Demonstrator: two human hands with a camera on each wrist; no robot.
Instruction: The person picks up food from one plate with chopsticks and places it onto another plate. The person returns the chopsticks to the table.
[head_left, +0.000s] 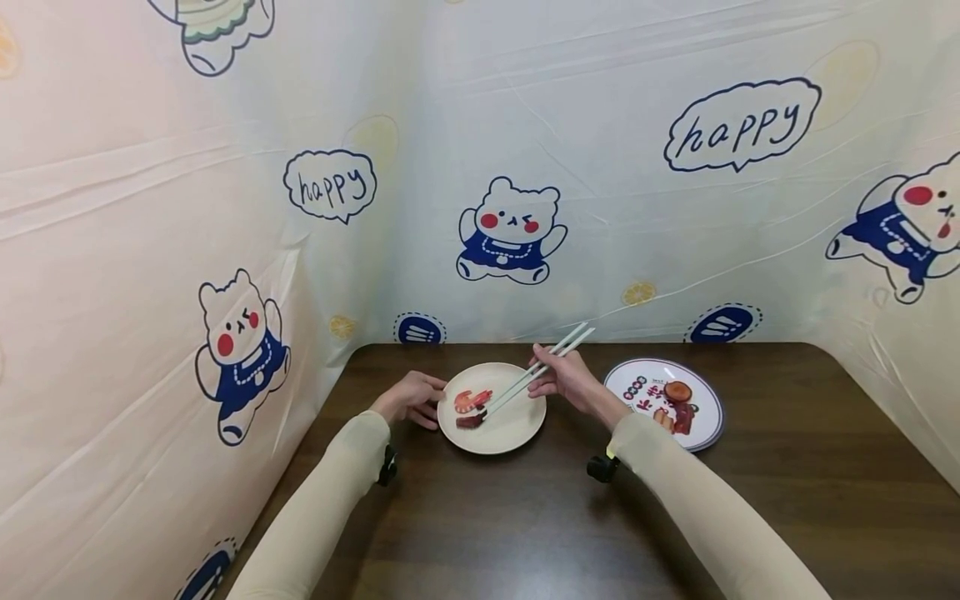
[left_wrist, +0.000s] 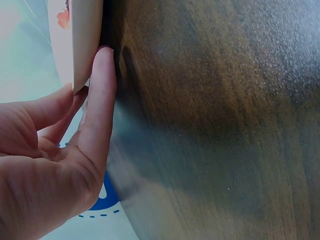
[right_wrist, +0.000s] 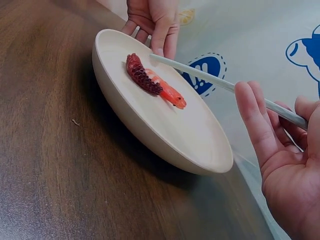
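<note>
Chopsticks (right_wrist: 205, 76) slant over a plate (head_left: 510, 433) on the wood-grained table (head_left: 517, 525), printed cloth (head_left: 420, 250) behind; the right hand (head_left: 564, 379) grips their slim shafts, the left hand (head_left: 411, 397) pinches the round cream rim.

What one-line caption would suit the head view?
The left hand grips a cream plate while the right hand holds chopsticks near a shrimp and a dark-red piece on it.

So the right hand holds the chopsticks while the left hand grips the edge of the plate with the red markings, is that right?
Not quite: the left hand grips the edge of the plain cream plate, not the plate with the red markings; the head view shows it. The right hand does hold the chopsticks.
</note>
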